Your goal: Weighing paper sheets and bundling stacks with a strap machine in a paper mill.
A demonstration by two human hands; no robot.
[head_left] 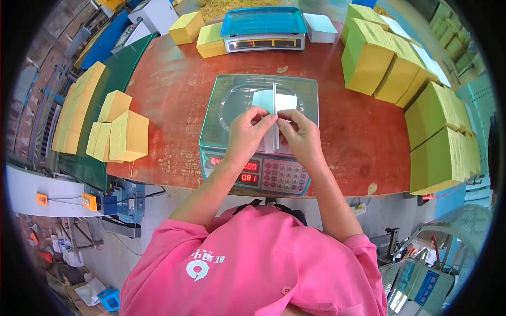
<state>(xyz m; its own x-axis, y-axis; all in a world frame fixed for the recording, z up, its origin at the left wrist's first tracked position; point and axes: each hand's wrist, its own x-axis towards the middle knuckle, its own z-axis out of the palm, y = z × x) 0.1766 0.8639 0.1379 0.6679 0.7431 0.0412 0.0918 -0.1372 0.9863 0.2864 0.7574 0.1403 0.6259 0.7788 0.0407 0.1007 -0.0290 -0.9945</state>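
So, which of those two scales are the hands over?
The nearer scale, its keypad showing: the left hand and right hand hold pale sheets over it. The farther scale has a blue tray and no hand near it.

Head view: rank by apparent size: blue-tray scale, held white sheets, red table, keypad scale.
1. red table
2. keypad scale
3. blue-tray scale
4. held white sheets, seen nearly edge-on

Blue-tray scale sits farther off; true size versus keypad scale unsure.
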